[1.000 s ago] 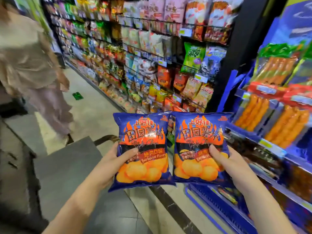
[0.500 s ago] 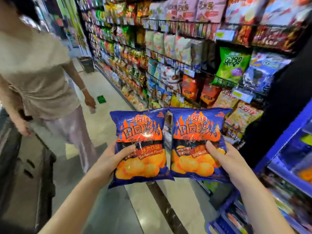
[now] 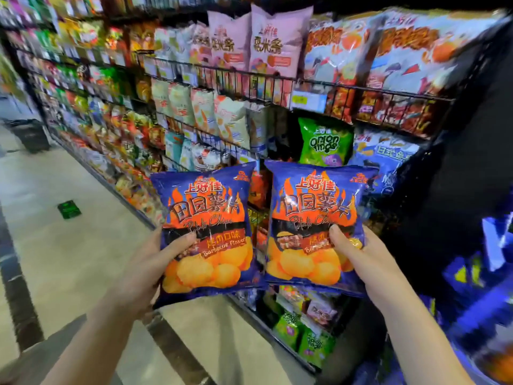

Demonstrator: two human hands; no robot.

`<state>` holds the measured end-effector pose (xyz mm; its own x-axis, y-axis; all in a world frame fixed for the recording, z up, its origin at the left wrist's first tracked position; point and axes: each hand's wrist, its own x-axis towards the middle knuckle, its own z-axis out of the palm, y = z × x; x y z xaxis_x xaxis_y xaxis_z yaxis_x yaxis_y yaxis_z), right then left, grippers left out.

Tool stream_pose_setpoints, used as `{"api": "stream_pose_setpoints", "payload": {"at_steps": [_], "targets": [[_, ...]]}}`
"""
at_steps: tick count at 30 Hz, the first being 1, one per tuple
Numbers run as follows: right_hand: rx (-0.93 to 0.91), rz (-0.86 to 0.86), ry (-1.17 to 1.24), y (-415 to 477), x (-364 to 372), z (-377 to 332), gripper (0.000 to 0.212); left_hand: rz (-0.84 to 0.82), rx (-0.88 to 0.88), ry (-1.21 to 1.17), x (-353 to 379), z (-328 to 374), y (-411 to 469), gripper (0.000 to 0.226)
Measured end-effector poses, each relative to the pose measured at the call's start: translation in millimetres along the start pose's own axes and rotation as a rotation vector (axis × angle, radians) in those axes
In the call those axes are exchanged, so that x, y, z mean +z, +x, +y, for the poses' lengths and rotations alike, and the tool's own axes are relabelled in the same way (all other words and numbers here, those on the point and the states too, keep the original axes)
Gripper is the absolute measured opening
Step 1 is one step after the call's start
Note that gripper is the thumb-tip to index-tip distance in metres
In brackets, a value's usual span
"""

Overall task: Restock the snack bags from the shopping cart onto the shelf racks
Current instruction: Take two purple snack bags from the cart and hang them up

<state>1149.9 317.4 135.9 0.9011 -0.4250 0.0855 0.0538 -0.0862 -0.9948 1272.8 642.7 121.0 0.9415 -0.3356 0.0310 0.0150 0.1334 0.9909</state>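
I hold two blue barbecue potato chip bags with orange flames side by side in front of the snack racks. My left hand [image 3: 144, 268] grips the left chip bag [image 3: 205, 218] by its lower left edge, thumb across the front. My right hand [image 3: 363, 262] grips the right chip bag [image 3: 313, 212] by its lower right edge, thumb on the front. Both bags stand upright, at the height of the lower wire shelf racks [image 3: 361, 91]. The shopping cart is mostly out of sight; only a grey corner [image 3: 36, 357] shows at the bottom left.
The wire racks run along the aisle, packed with snack bags, among them a green onion rings bag [image 3: 323, 144] and pink bags [image 3: 266, 40]. A small green thing [image 3: 69, 209] lies on the floor, and a dark basket [image 3: 30, 134] stands far left. Blue shelving [image 3: 483, 287] is at right.
The view has swung left and closer to the wire racks, and both bags have risen toward them. The person at the left has gone out of view. Both grips are unchanged.
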Motion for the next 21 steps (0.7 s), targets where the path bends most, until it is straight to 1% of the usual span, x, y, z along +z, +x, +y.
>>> {"api": "stream_pose_setpoints", "payload": {"at_steps": [4,8,11,13,16,19,21], "targets": [[-0.033,0.133,-0.042,35.8,9.0,-18.1,0.059,-0.105,0.064,-0.037,3.3,17.4,81.8,0.102],[-0.084,0.267,-0.047,62.8,16.5,-48.7,0.042,-0.217,0.063,-0.075,7.3,41.9,157.6,0.102],[-0.117,0.373,-0.066,79.8,20.6,-78.0,0.031,-0.306,0.082,-0.08,14.0,64.1,208.3,0.115],[-0.151,0.429,-0.088,88.9,21.4,-97.0,0.029,-0.337,0.123,-0.089,22.9,82.4,233.9,0.114],[-0.195,0.509,-0.105,99.0,18.1,-125.7,0.031,-0.435,0.163,-0.106,40.3,111.3,261.8,0.1],[-0.232,0.571,-0.134,106.4,8.2,-152.0,0.034,-0.483,0.207,-0.108,60.0,136.1,285.0,0.109],[-0.262,0.596,-0.146,110.5,0.2,-169.8,0.03,-0.512,0.247,-0.095,74.9,151.6,298.3,0.111]]}}
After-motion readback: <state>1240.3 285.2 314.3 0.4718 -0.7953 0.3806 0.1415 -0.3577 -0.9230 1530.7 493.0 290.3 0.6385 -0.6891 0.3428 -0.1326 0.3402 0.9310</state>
